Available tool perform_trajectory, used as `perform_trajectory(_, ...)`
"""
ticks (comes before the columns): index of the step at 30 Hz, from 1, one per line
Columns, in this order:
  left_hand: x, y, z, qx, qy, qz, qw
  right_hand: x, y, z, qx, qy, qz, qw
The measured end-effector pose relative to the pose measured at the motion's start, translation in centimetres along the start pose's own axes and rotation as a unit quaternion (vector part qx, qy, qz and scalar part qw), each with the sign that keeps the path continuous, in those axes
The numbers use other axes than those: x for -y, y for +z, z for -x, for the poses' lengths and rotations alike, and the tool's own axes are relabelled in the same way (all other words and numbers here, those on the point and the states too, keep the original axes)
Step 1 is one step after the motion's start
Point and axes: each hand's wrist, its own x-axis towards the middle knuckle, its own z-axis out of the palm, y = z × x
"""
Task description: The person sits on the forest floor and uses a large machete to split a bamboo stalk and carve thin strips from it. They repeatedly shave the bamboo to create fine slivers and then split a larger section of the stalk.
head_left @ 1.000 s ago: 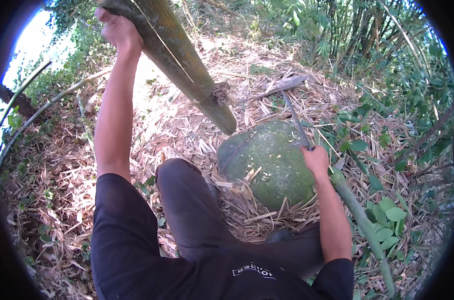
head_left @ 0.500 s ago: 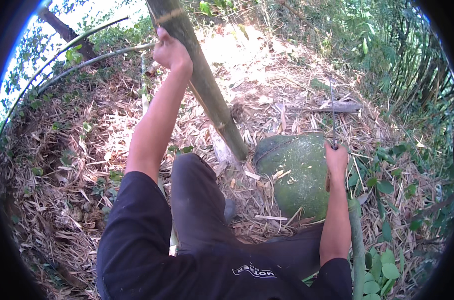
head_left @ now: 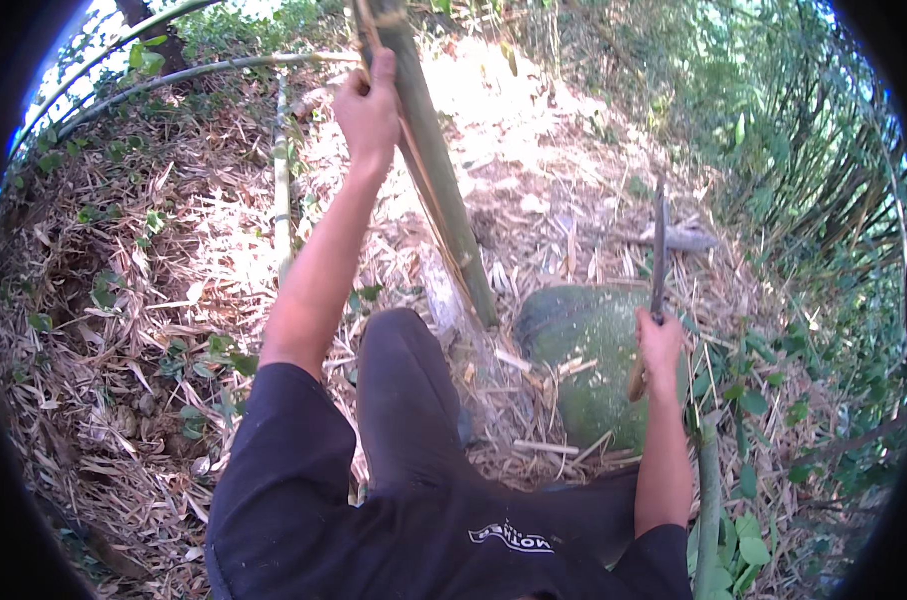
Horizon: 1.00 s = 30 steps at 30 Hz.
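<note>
1. Two bare hands in view, both gripping something, well apart from each other.
2. Left hand (head_left: 369,105) raised high on an outstretched arm, fingers wrapped tight around thick green bamboo pole (head_left: 429,165); thumb side toward the camera.
3. Bamboo pole leaning, top end out of view at upper rim, lower cut end down on the ground just left of mossy green boulder (head_left: 599,365), near the bent knee.
4. Thin split strip hanging along the pole's left side, running from beside the left hand down toward the base.
5. Right hand (head_left: 659,345) low at right, closed around handle of long dark blade (head_left: 660,250); blade pointing up and away, edge-on to the camera, so shape hard to tell.
6. Right hand over the right part of the boulder; touching the stone or just above it, cannot tell.
7. Dark trouser leg (head_left: 409,410) bent between the arms, knee near the pole's base; black shirt across bottom edge.
8. Ground (head_left: 154,300) covered in dry bamboo leaves and husks, pale chips scattered around boulder.
9. Thin green bamboo stems (head_left: 184,72) lying curved at upper left; another green stem (head_left: 709,520) beside the right forearm at lower right.
10. Standing bamboo clump (head_left: 834,190) and leafy weeds at right rim.
</note>
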Motion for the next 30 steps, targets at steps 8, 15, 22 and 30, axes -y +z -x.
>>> perform_trajectory(8, -0.8, 0.7, 1.5, 0.023, 0.026, 0.036, 0.999, 10.4, 4.1, 7.9, 0.054, -0.135, -0.095, 0.985)
perform_trajectory(15, -4.7, 0.3, 4.9, 0.066, 0.008, 0.101, 0.993, 25.3, 2.9, 8.9, 0.067, -0.232, -0.107, 0.964)
perform_trajectory(22, -6.4, -0.8, 7.6, 0.091, 0.051, 0.127, 0.986, 36.5, 1.7, 8.8, 0.087, -0.263, -0.23, 0.933)
perform_trajectory(30, -6.1, -1.0, 7.9, 0.153, 0.121, 0.142, 0.97, 39.7, 0.4, 10.2, 0.115, -0.317, -0.278, 0.899)
